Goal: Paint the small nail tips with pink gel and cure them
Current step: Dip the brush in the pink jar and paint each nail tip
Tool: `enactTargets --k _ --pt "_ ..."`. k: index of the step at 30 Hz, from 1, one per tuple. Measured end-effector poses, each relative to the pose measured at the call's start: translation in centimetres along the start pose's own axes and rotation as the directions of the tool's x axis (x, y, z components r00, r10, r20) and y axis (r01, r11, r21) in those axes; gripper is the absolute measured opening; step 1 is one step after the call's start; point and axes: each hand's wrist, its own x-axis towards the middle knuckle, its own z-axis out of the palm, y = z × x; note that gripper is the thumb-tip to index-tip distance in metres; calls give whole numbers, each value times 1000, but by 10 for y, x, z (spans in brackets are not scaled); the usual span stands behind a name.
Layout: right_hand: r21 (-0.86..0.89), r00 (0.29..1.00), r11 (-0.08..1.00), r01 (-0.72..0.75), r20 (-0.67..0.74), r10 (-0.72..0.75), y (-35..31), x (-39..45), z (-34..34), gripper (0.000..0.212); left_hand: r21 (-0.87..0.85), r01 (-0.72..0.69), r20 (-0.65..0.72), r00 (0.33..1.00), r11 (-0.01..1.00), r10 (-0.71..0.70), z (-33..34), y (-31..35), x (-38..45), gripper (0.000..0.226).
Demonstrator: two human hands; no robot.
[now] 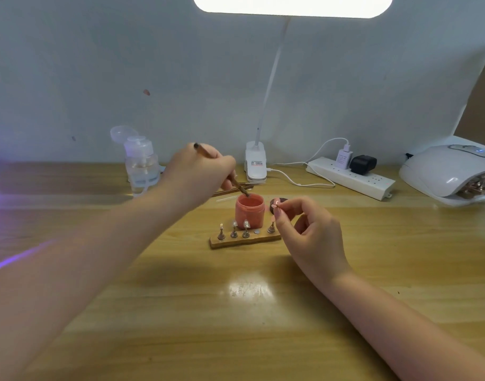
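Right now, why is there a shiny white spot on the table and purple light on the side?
In the head view, the lamp overhead is blown out white, and its glare makes the shiny patch on the table. A purple glow spills in from the left edge; its source is mostly out of frame. The left hand looks slightly blurred, and the wide lens bends the table's far edge.

I sit at a wooden desk (236,312) pushed against a pale blue-grey wall (98,64). A white clip-on lamp (292,4) glows overhead, its glare pooling on the desktop. A white power strip (351,178) lies along the wall, and violet light spills in from my left.
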Motion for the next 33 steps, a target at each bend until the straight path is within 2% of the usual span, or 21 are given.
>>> enactTargets --k 4,8,10,12,15,18,23,26,29,31,33 --pt "-26 1000 999 22 -9 -22 1 0 1 17 53 144 140 979 988 -150 12 17 34 18" --pt "-50 999 998 43 -29 -44 3 0 2 8 177 190 254 939 966 -232 26 21 39 14" --pt "-54 998 997 56 -29 -57 4 0 2 6 180 197 288 926 964 -243 30 18 36 15" --pt "-49 998 997 61 -26 -63 4 -1 2 6 136 209 263 935 968 -239 29 16 34 15" --pt "-53 997 996 69 -30 -71 3 -1 2 9 -18 253 173 954 967 -247 19 12 33 15" --pt "-62 997 996 69 -26 -71 2 -2 3 8 -149 331 158 938 932 -308 5 0 28 19" --pt "-77 998 995 66 -10 -67 2 -1 1 8 -229 405 149 913 885 -380 -7 -23 18 16" --pt "-82 998 995 56 -9 -57 1 -1 1 8 -306 381 116 925 873 -363 -15 -32 11 19" --pt "-80 999 996 42 -10 -43 1 -1 1 6 -385 275 54 960 881 -276 -15 -34 -3 19" --pt "-80 999 996 36 -6 -36 0 -1 0 6 -421 125 -17 989 898 -146 -11 -35 -18 18" --pt "-80 999 996 32 -2 -33 -1 -1 0 6 -406 -94 -105 993 909 56 -4 -37 -38 13"
